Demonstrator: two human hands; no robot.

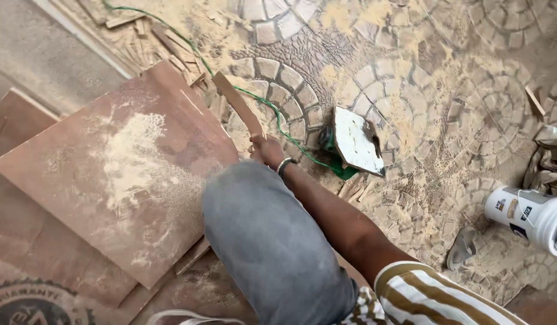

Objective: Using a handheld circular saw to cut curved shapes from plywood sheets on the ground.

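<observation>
My right hand, with a band on the wrist, is closed around the lower end of a thin curved wooden strip. The strip rises up and to the left from the hand. It is held just past the corner of a large brown plywood sheet dusted with sawdust. My knee in grey trousers is below the hand. A green power saw lies on its side with its metal base plate facing up, just right of the hand. My left hand is out of sight.
A green cable runs from the saw to the top left. More plywood sheets are stacked at the left. A white bucket lies at the right, a sandal beside it. Wood offcuts and sawdust cover the patterned paving.
</observation>
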